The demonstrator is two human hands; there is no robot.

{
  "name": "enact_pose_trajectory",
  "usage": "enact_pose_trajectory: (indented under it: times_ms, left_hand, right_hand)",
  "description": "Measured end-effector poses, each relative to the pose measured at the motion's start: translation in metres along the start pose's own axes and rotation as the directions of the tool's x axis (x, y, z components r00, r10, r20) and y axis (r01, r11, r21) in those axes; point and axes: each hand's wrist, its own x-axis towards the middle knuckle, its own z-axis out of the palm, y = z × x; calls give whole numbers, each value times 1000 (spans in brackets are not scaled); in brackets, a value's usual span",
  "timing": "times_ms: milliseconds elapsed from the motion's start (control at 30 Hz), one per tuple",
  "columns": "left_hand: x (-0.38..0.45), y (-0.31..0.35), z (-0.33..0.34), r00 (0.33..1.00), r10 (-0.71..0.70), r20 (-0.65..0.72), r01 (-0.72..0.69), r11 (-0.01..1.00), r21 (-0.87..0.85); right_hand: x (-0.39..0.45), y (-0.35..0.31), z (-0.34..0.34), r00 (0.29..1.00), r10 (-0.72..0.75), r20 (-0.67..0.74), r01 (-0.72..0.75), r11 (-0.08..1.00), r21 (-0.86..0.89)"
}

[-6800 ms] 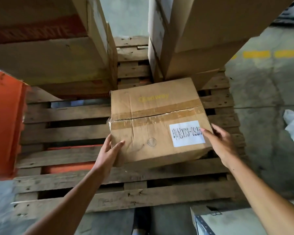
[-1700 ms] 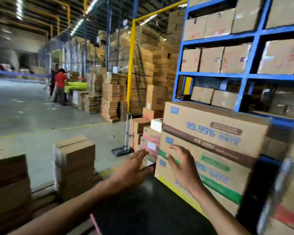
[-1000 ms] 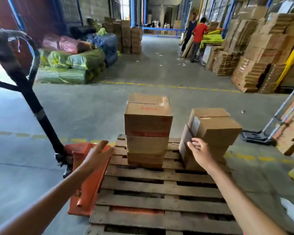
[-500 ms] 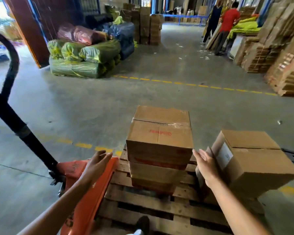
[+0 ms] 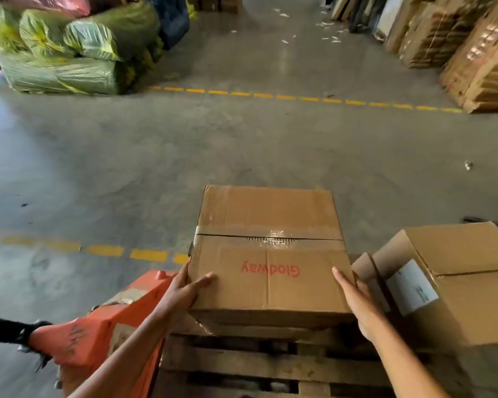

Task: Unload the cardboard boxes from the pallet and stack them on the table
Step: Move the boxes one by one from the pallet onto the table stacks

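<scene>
A brown cardboard box (image 5: 268, 254) with red "Glodway" print upside down tops a short stack on the wooden pallet (image 5: 259, 366). My left hand (image 5: 184, 291) presses its left front corner, thumb lying on the top. My right hand (image 5: 357, 303) lies flat against its right side. To the right stands a second stack whose top box (image 5: 460, 280) carries a white label. The table is out of view.
An orange pallet jack (image 5: 98, 331) sits at the pallet's left edge. Green wrapped bales (image 5: 69, 50) lie far left across the concrete floor. Stacks of flat cardboard (image 5: 477, 53) line the far right. Dashed yellow lines (image 5: 147, 255) cross the floor.
I have turned from the table back to the pallet and leaned in. Both hands, free half a second ago, now clasp the sides of the top box.
</scene>
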Motion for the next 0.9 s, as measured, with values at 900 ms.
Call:
enact_pose_trajectory:
  times_ms: [900]
  left_hand:
    - [-527,-37,100,491,460,740,-493,847,-198]
  right_hand:
    - [-730,243,-205,536,-283,-795,577,811,100]
